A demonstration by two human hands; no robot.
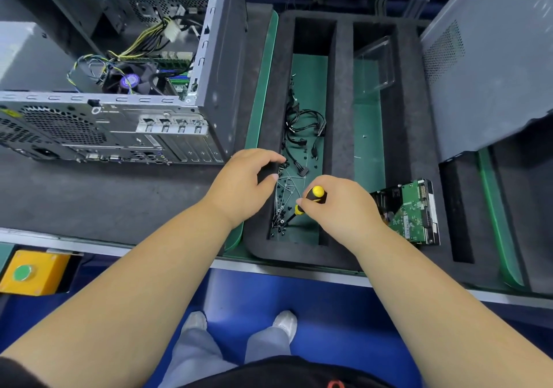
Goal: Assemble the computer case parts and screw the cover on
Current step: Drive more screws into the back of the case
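The right hand [338, 205] gripped a yellow-and-black screwdriver [311, 199], tip down among tiny dark screws [279, 223] in the foam tray [342, 88] near the table's front edge. The left hand [245, 184] hovered, fingers curled, holding nothing. Small slick screws could easily slip. The open metal computer case [119, 112] stood toward the table's left end.

Workbench [119, 202] bears open case [119, 112] (foam tray [341, 94] beside).
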